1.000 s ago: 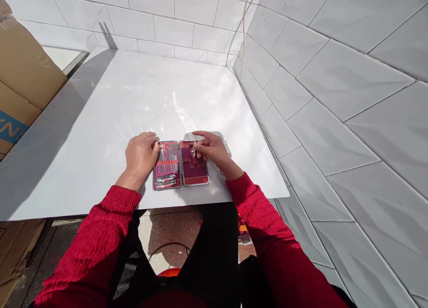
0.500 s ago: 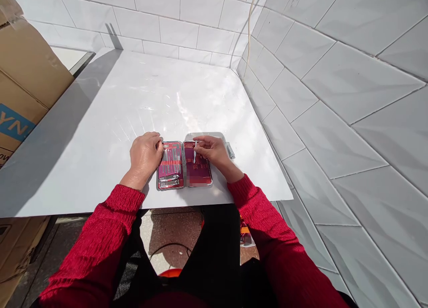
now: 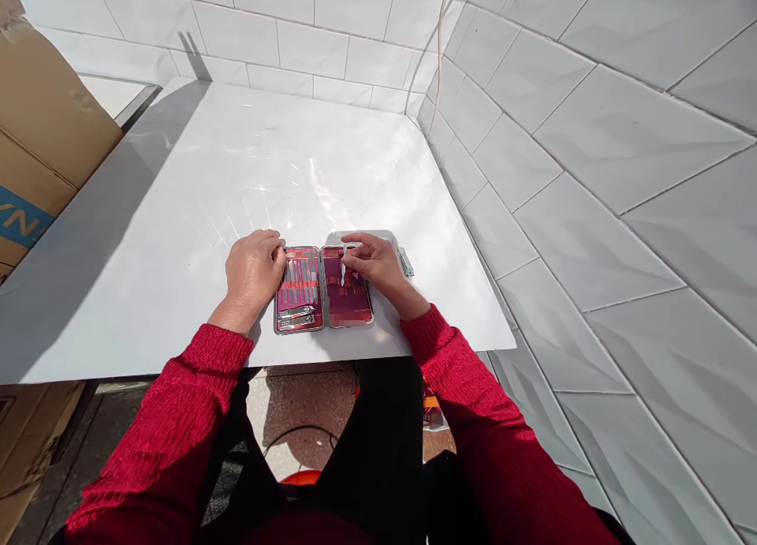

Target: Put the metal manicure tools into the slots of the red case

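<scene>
An open manicure case [image 3: 322, 293] with a maroon lining lies on the white table. In its left half, several slim metal nail tools [image 3: 300, 281] stand in a red elastic band, above two nail clippers [image 3: 296, 317]. The case's left edge is gripped by my left hand [image 3: 255, 269], its fingers curled at the upper corner. Over the right half, my right hand [image 3: 374, 261] pinches a small, slim silvery tool [image 3: 344, 270] upright between thumb and fingers; its exact kind is unclear. Empty elastic loops show beneath it.
Behind the case lies a clear plastic tray or lid [image 3: 382, 235], with a metal nail clipper [image 3: 405, 262] beside it. A cardboard box [image 3: 53, 127] stands at the left. Tiled walls [image 3: 591, 182] border the table's back and right sides.
The view has shifted slightly. My right hand still pinches the silvery tool over the right half, and my left hand stays at the case's edge.
</scene>
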Tool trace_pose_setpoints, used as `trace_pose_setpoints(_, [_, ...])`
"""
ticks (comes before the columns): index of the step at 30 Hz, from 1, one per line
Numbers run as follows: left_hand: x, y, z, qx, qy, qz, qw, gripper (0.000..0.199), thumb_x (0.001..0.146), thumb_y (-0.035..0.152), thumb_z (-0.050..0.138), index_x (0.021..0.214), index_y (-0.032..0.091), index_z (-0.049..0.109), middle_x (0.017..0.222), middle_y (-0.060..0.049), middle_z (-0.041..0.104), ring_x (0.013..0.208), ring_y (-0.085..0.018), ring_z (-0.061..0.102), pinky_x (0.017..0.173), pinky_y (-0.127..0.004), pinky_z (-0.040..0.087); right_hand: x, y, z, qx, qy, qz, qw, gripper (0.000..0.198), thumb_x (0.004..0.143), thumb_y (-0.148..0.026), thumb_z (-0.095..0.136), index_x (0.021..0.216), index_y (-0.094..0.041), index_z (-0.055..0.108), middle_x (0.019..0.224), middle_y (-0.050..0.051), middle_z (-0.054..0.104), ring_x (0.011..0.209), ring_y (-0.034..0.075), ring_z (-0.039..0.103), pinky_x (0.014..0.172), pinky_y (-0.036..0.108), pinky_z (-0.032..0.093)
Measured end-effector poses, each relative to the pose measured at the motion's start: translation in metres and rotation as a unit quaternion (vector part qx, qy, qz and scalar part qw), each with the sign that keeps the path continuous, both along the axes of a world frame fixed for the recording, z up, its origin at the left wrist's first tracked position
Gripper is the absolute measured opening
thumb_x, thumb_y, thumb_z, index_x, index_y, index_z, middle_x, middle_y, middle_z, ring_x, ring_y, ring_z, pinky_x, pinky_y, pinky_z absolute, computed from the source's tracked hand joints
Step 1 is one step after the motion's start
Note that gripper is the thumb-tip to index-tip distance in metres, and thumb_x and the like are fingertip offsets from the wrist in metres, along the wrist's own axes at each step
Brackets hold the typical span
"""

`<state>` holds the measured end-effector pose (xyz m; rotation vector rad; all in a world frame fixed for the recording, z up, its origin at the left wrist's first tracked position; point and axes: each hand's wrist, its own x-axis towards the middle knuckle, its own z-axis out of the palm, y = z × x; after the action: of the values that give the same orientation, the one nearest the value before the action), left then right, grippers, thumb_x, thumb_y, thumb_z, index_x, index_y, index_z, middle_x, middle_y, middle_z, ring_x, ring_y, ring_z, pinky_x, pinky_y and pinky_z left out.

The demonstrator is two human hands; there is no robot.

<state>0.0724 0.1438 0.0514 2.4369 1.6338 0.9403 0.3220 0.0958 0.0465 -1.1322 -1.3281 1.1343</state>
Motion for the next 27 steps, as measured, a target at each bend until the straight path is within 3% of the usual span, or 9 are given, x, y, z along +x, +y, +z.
trace_pose_setpoints(7, [-0.001,0.0,0.001,0.001,0.006,-0.002,1.0,0.029,0.096,0.02,0.051,0.093,0.021,0.079,0.117,-0.008,0.08,0.11,-0.028,0.074,0.098,-0.045,0.058,0.001,0.0,0.001,-0.007,-0.017,0.007,1.0,0.044,0.081,-0.051,0.084,0.11,-0.021,0.071,0.058,-0.003,0.067,0.051,0.019,0.065,0.054,0.031,0.049])
trace_pose_setpoints(21, [0.0,-0.001,0.005,-0.019,0.001,-0.002,1.0,0.029,0.096,0.02,0.05,0.094,0.024,0.079,0.122,-0.006,0.079,0.115,-0.028,0.072,0.097,-0.043,0.056,0.005,0.0,0.004,-0.024,-0.033,-0.03,0.999,0.046,0.076,-0.051,0.086,0.11,-0.022,0.077,0.067,-0.002,0.072,0.057,0.016,0.064,0.055,0.031,0.049])
trace_pose_setpoints(27, [-0.001,0.001,0.002,-0.024,-0.003,0.002,1.0,0.029,0.096,0.022,0.051,0.099,0.023,0.08,0.127,-0.007,0.078,0.117,-0.029,0.071,0.1,-0.046,0.056,0.017,0.001,0.006,-0.014,-0.034,-0.082,0.996,0.031,0.074,-0.039,0.088,0.099,-0.022,0.079,0.076,0.0,0.075,0.076,0.019,0.07,0.069,0.034,0.055])
